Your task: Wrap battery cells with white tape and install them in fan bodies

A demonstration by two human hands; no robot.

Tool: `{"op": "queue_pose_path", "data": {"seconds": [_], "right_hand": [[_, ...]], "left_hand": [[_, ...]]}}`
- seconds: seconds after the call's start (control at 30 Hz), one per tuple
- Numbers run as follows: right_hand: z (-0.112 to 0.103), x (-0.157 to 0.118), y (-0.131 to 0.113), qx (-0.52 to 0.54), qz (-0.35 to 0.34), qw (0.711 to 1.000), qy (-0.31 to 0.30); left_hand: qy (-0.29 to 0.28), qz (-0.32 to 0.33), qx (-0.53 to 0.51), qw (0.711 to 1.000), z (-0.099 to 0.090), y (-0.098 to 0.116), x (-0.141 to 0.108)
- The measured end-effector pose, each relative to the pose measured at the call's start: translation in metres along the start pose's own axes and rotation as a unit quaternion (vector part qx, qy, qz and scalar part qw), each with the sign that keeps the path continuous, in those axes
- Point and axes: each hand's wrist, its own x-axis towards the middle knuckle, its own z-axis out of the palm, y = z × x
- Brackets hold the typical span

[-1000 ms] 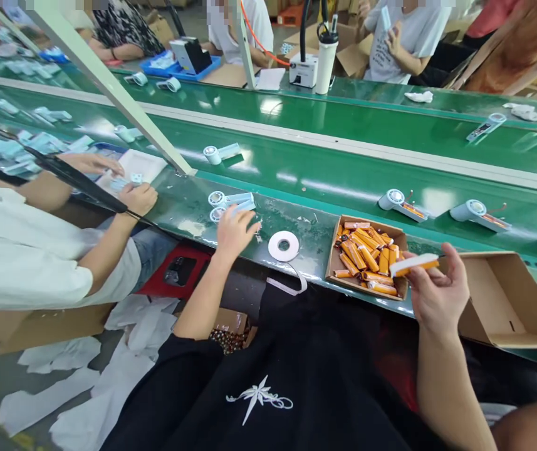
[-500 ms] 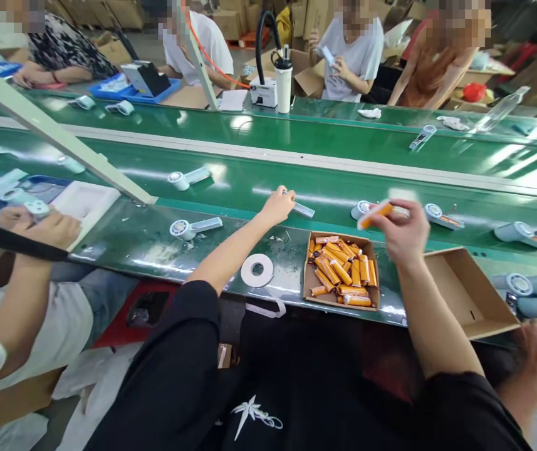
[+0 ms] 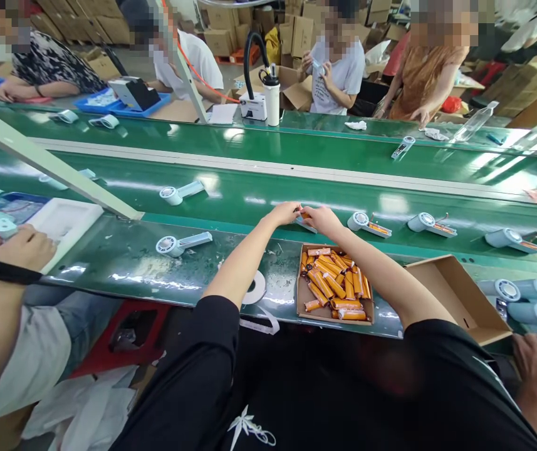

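Observation:
Over the belt my two hands meet. My left hand (image 3: pixel 285 214) is closed on a light-blue handheld fan, mostly hidden behind the fingers; its open handle (image 3: pixel 306 226) shows below. My right hand (image 3: pixel 323 219) pinches an orange-wrapped battery (image 3: pixel 304 215) against that handle. A cardboard box (image 3: pixel 301 297) of orange batteries sits below my right forearm. To the right on the belt lie fans with orange batteries in their handles, such as this fan (image 3: pixel 368 223). Left of my hands are a fan (image 3: pixel 181 191) and another fan (image 3: pixel 183 243) with pale handles.
A white tape roll (image 3: pixel 259 287) lies partly behind my left forearm. An empty cardboard tray (image 3: pixel 456 297) and several fans (image 3: pixel 534 313) are at right. A slanted metal post (image 3: pixel 61 164) crosses the left. Co-workers' hands (image 3: pixel 24 250) work at both sides; others sit across the belt.
My right hand has moved left with the battery, from above the belt at right to my left hand at the fan. The view has shifted slightly.

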Motion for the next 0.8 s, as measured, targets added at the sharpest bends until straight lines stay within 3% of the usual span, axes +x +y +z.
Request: {"op": "queue_pose_path", "data": {"seconds": [0.27,0.37,0.43,0.5,0.53,0.6,0.7,0.73,0.8], "right_hand": [[0.002,0.0,0.0,-0.101,0.008,0.991,-0.092],[-0.007,0.004,0.003,-0.104,0.003,0.99,-0.095],[-0.015,0.002,0.01,-0.098,0.013,0.992,-0.077],[-0.023,-0.008,0.018,-0.087,0.026,0.995,-0.046],[-0.027,-0.016,0.021,-0.082,0.028,0.996,-0.031],[-0.035,-0.041,0.02,-0.049,0.013,0.999,0.019],[-0.042,-0.098,-0.008,0.102,-0.039,0.985,0.131],[-0.041,-0.12,-0.025,0.17,-0.053,0.973,0.149],[-0.031,-0.163,-0.066,0.285,-0.056,0.952,0.101]], "left_hand": [[0.055,-0.035,-0.048,0.997,0.011,0.022,0.009],[0.111,-0.048,-0.053,0.991,0.007,0.026,-0.012],[0.168,-0.022,-0.056,0.984,0.007,0.019,-0.056],[0.208,0.045,-0.057,0.975,0.011,0.003,-0.124],[0.212,0.072,-0.052,0.973,0.016,-0.006,-0.165],[0.15,0.121,-0.006,0.981,0.026,-0.024,-0.248],[0.089,0.099,0.093,0.987,0.042,-0.04,-0.346],[0.103,0.09,0.116,0.984,0.046,-0.04,-0.367],[0.176,0.081,0.142,0.971,0.05,-0.032,-0.39]]}}
